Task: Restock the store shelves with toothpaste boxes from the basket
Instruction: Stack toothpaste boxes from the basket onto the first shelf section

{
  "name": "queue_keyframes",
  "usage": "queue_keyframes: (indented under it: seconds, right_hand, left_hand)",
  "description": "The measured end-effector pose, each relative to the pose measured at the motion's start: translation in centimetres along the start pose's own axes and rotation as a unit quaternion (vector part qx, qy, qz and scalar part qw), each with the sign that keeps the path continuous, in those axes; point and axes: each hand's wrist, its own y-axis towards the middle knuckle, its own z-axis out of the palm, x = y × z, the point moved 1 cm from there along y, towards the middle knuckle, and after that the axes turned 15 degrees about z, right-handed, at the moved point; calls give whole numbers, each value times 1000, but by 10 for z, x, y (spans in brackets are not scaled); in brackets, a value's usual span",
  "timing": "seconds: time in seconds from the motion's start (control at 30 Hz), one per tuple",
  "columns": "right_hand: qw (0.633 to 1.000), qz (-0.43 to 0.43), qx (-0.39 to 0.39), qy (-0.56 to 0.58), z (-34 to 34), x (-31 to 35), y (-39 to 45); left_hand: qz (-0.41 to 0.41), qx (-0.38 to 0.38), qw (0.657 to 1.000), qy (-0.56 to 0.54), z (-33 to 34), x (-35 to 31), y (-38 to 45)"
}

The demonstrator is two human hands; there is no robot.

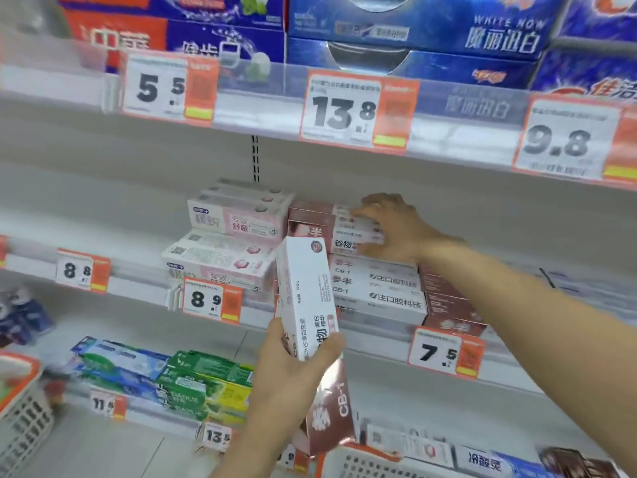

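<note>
Right hand is reaching onto the middle shelf, fingers curled over the top box of the brown-and-white stack. Left hand, below and nearer, is gripping upright boxes. Basket is sitting just under that hand. Pink boxes are lying just left of the stack.

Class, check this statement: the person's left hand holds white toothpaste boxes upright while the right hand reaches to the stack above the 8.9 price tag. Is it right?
Not quite. In the head view the right hand reaches to the stack above the 7.5 price tag, not 8.9. The left hand does hold white toothpaste boxes upright.
</note>
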Motion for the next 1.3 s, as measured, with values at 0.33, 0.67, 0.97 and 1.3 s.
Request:
queue_keyframes:
  seconds: [0.33, 0.67, 0.97, 1.3]
  right_hand:
    - [983, 73, 159, 53, -30, -31, 25]
    - [980, 57, 144, 122, -25, -46, 22]
    - [971, 50, 154, 177, -18, -54, 30]
    - [968, 46, 151, 194, -12, -56, 30]
  left_hand:
    - [-31, -28, 997, -71, 35, -10, 7]
    - [-10, -38, 997, -73, 60, -20, 9]
    - [-23, -28, 998, -58, 68, -19, 10]
    - [-25, -23, 998, -45, 66, -15, 10]
